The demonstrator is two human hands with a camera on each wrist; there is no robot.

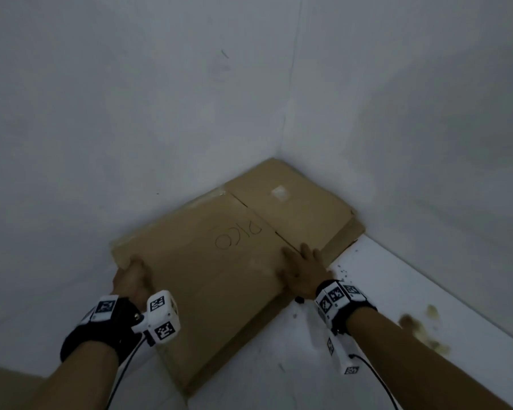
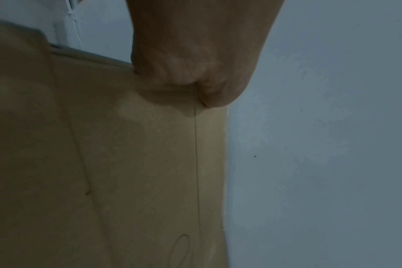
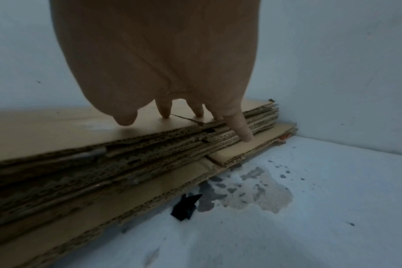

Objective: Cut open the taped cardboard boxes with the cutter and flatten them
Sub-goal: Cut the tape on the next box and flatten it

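Walls (image 1: 131, 113): two pale walls met in a corner; that corner serves as the landmark below.
Floor (image 1: 397, 291): pale, stained and speckled out from the corner, to the right of the cardboard.
Cardboard stack (image 1: 219, 276): flattened boxes lay in layers, pushed into the corner, the top sheet marked with handwriting.
Step in hand: judged as squaring and pressing down the flattened stack; the cutting looked finished for these boxes.
Next move: likely calls for an even downward push, edges aligned toward the corner.
Left hand (image 1: 132, 276): fingers curled over the stack's near-left edge beside the left wall, gripping the top sheet.
Right hand (image 1: 304, 269): spread wide, fingers (image 3: 239, 125) straight, pressing the stack's right edge; one fingertip reached a lower sheet.
Black scrap (image 3: 186, 206): on the floor just beside the stack.
Cutter: not visible.
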